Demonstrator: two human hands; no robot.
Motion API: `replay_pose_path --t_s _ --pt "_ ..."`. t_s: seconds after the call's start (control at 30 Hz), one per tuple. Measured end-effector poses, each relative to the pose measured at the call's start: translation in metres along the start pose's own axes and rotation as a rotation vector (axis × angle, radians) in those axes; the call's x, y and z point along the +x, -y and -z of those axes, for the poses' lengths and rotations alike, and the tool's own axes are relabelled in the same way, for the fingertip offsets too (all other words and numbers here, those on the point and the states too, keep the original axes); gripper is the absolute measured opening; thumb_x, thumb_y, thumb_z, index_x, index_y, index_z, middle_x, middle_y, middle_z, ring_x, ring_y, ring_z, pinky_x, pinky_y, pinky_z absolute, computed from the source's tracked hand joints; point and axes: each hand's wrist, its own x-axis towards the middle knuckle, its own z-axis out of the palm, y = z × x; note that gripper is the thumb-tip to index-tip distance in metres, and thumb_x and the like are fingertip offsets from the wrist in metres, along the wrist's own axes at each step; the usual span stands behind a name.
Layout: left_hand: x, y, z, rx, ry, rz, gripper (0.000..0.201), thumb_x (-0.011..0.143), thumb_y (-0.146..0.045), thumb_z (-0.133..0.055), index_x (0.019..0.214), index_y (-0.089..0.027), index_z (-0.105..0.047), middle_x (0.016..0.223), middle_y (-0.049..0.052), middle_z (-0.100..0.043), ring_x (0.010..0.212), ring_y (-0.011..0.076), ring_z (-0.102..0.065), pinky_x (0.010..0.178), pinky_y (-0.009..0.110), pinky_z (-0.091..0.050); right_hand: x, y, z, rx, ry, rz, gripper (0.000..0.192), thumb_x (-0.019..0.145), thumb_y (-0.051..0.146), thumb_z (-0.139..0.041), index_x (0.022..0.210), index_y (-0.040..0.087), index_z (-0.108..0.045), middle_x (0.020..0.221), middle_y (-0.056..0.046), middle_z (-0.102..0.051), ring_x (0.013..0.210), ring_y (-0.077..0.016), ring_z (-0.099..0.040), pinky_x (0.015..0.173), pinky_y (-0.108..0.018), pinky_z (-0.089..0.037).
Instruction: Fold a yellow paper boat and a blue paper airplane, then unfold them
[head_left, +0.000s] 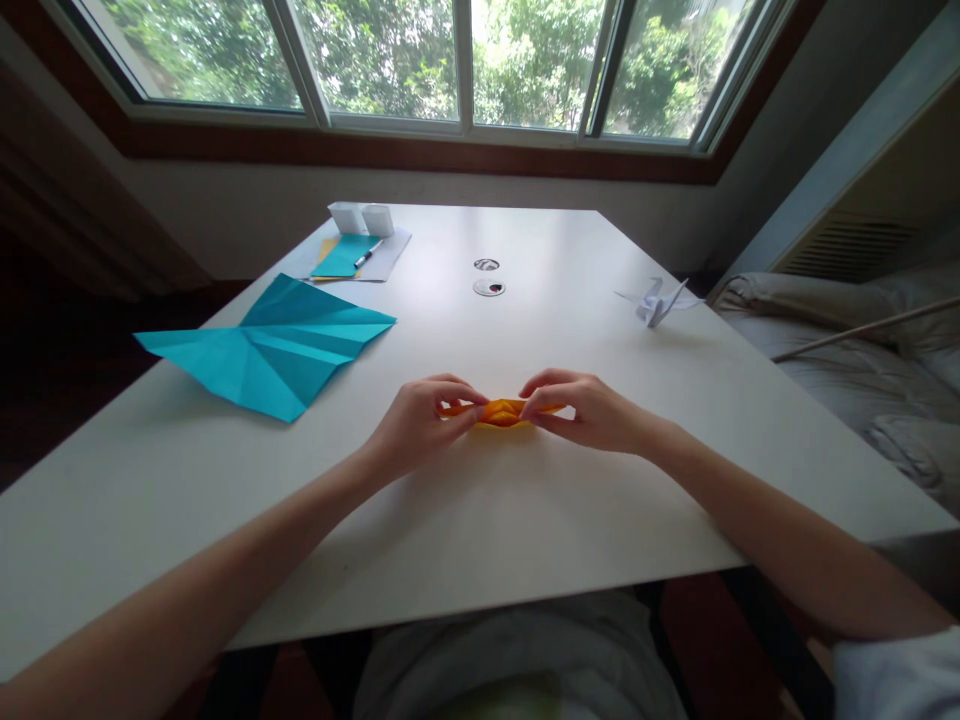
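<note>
The orange paper [501, 412] is held over the near part of the table [480, 520], pinched between thumb and fingers by the left hand [416, 425] and the right hand [589, 408]. Probably light and easily creased, it is best gripped gently at both ends.

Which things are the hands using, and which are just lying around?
In use: left hand, right hand, folded orange paper between them.

Probably just lying around: big blue paper, small blue sheet, pen, white boxes, round discs, white paper bird.
</note>
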Motion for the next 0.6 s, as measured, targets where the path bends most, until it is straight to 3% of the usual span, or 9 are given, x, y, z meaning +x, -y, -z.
replay_pose_path --t_s 0.23,0.6 --pt "-0.001 0.001 0.000 0.014 0.086 -0.003 0.026 0.077 -0.037 -0.057 0.090 -0.018 -0.069 0.090 0.007 -0.067 0.074 0.0162 -0.062 0.063 0.024 -0.050 0.002 0.004 0.000 0.051 -0.033 -0.075 0.013 0.081 0.022 -0.055 0.085 0.020 -0.066 0.099 -0.007 -0.061 0.075 -0.0122 -0.060 0.066 -0.024 -0.050" --pt "-0.007 -0.003 -0.005 0.131 0.109 -0.106 0.031 0.077 -0.040 -0.058 0.096 -0.017 -0.067 0.093 0.007 -0.067 0.075 0.0171 -0.063 0.067 0.026 -0.050 0.002 0.011 0.003 -0.048 0.064 -0.116 0.016 0.079 0.032 -0.059 0.084 0.018 -0.063 0.098 -0.007 -0.061 0.075 -0.0139 -0.060 0.066 -0.026 -0.049"
